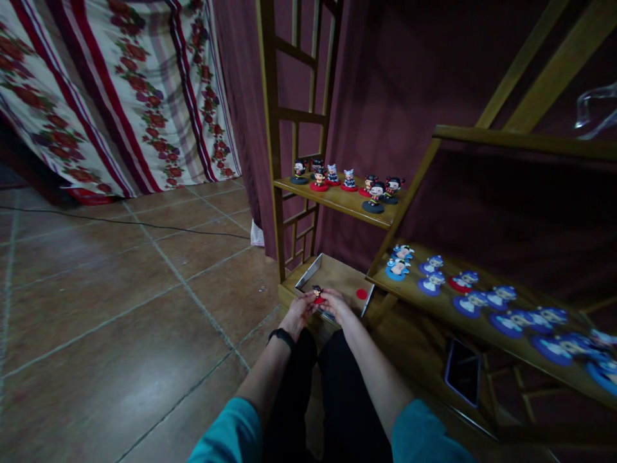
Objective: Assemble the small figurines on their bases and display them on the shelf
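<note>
Between my two hands a small figurine with dark hair stands upright on a red round base. My left hand grips it from the left, fingers closed at the base. From the other side my right hand pinches the same base. Both hands are over the near edge of a shallow cardboard box with white sides. A flat red disc lies inside that box, to the right of my hands. Part of the box's near side is hidden by my hands.
Several similar figurines stand on a wooden shelf above the box. Blue-based figurines line a lower shelf to the right. A phone-like dark device lies below it. A cable crosses the tiled floor at left.
</note>
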Tool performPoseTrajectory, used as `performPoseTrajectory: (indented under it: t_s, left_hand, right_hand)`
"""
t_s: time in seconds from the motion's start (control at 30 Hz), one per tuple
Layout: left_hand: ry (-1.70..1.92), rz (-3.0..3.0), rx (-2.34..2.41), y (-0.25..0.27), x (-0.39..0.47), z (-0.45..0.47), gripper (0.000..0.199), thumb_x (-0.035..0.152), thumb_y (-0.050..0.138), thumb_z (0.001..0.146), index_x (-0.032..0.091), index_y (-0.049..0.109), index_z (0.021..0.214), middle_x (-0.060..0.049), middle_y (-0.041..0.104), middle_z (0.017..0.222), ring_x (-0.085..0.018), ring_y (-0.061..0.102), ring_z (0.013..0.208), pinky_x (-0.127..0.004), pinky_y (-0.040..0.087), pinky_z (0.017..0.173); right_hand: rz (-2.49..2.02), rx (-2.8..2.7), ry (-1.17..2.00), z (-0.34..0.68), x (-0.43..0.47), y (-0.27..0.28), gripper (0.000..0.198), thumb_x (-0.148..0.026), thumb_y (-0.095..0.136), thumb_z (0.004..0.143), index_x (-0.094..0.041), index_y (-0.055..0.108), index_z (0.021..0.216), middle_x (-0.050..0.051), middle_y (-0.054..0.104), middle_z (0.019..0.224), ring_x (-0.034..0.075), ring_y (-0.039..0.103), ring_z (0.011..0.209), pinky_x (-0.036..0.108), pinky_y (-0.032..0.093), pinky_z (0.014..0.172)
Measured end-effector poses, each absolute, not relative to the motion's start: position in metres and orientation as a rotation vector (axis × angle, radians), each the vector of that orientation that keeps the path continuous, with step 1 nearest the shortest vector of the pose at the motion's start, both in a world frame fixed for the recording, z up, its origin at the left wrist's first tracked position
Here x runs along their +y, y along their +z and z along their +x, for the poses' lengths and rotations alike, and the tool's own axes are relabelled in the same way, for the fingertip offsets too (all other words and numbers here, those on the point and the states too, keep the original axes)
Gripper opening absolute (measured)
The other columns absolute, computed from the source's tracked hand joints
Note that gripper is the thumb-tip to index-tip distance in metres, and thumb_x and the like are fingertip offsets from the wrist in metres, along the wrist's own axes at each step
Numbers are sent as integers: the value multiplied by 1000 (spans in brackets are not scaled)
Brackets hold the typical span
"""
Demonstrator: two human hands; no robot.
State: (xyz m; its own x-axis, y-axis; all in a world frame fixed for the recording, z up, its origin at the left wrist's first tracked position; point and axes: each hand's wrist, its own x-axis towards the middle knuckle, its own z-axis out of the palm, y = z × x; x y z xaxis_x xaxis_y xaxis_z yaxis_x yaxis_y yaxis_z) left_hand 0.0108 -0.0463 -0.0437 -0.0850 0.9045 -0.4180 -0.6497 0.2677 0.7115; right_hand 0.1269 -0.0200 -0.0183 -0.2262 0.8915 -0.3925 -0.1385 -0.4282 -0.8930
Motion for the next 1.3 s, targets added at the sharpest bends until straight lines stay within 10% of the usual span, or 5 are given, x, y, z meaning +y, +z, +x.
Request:
performPoseTrajectory:
  t_s: [0.7,1.3]
  left_hand:
    - [1395,339,1067,-44,-46,13,14,6,66,70,10,62,82,-6,66,66,-8,58,49,-17,46,49]
    - [1425,345,1053,-43,-49,13,16,1,60,72,11,60,85,-4,64,66,-8,59,51,-17,46,48]
  right_hand:
    - [-1202,-962,1770,129,-20,-21,19,-32,58,78,-20,61,92,1,67,73,9,61,58,22,51,59]
    - [-1219,-1022,1783,128,-26,-11,13,-16,62,70,-18,60,83,-2,64,62,8,60,54,18,48,55]
